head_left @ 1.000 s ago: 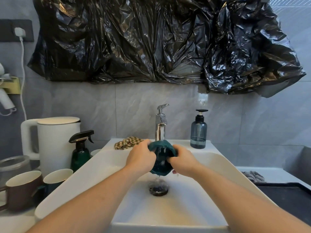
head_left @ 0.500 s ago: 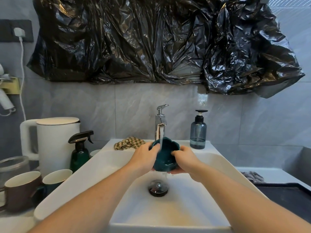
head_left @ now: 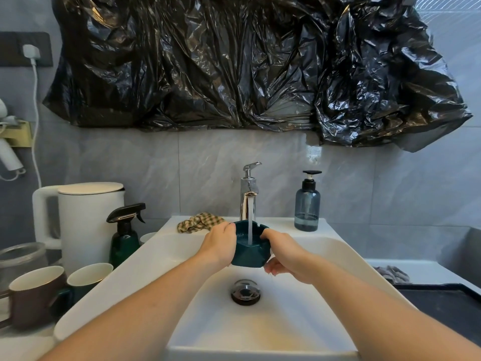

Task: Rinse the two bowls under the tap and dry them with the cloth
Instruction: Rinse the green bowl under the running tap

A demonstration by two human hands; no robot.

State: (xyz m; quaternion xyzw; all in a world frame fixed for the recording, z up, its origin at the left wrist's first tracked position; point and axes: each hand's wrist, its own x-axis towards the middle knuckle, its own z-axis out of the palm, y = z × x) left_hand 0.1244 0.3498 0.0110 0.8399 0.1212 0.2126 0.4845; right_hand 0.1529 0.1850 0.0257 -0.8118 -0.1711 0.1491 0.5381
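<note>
Water runs in a thin straight stream from the chrome single-lever tap (head_left: 249,194) into the small dark teal faceted bowl with a notched rim (head_left: 250,250), which is held upright over the white rectangular ceramic sink (head_left: 346,252), just above and beyond the round metal drain (head_left: 245,292). Both hands grip it from opposite sides: the left hand (head_left: 220,247) wraps the wall at 9 o'clock with fingers curled over the rim, and the right hand (head_left: 282,252) clasps the wall at 3 o'clock, thumb on the rim and fingers tucked under the base. Neither hand is spread; each is pinching the bowl's wall.

The step in hand looks like the rinse of the first bowl. To do it well, the bowl should stay centred under the stream so the water strikes the floor of it, then be tilted slowly toward 6 o'clock so it spills into the basin, not over the wrists. Turning it between the hands would carry the stream around the inner wall and into the rim notches. Wet glaze is likely slippery, so support under the base matters. Holding it low in the basin should limit splashing.

The checked beige-and-brown cloth (head_left: 200,222) lies crumpled on the sink's back ledge at 10 o'clock from the bowl, near the tap, within easy reach for drying. I cannot tell where the second bowl is.
</note>
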